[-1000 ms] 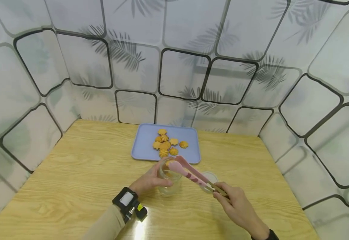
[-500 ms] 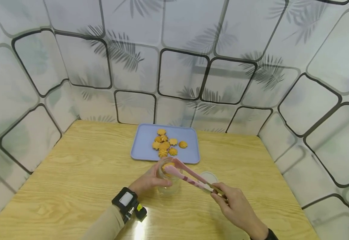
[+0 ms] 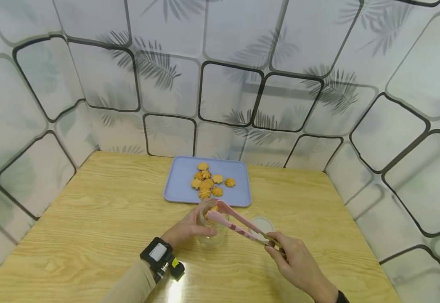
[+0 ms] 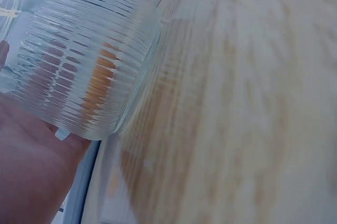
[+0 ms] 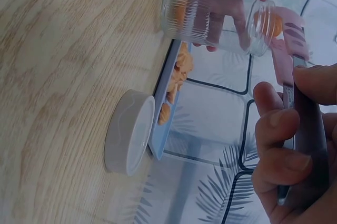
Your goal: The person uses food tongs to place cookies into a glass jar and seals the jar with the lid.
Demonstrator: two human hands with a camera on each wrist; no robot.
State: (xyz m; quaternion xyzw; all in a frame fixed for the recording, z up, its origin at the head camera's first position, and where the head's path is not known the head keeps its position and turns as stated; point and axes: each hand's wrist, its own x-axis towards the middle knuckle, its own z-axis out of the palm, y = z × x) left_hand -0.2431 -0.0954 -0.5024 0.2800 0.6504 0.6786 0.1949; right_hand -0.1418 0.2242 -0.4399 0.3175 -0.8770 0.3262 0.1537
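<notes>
My left hand grips a ribbed clear glass jar standing upright on the table, fingers behind it and thumb in front. In my right hand are pink-tipped tongs, held by their metal handles. The tong tips reach the jar's mouth from the right. Inside the neck, close to those tips, shows a golden cookie. Another cookie lies near the jar's bottom. Several flower-shaped cookies are grouped on a blue tray behind the jar.
A round white lid lies on the wooden table right of the jar, below the tongs. Patterned curtains close off the back and sides, meeting the table's far edge.
The tongs have shifted slightly left and toward me, and their tips stand a little farther apart. The cookie now shows within the jar's neck. My left hand and the jar have stayed put.
</notes>
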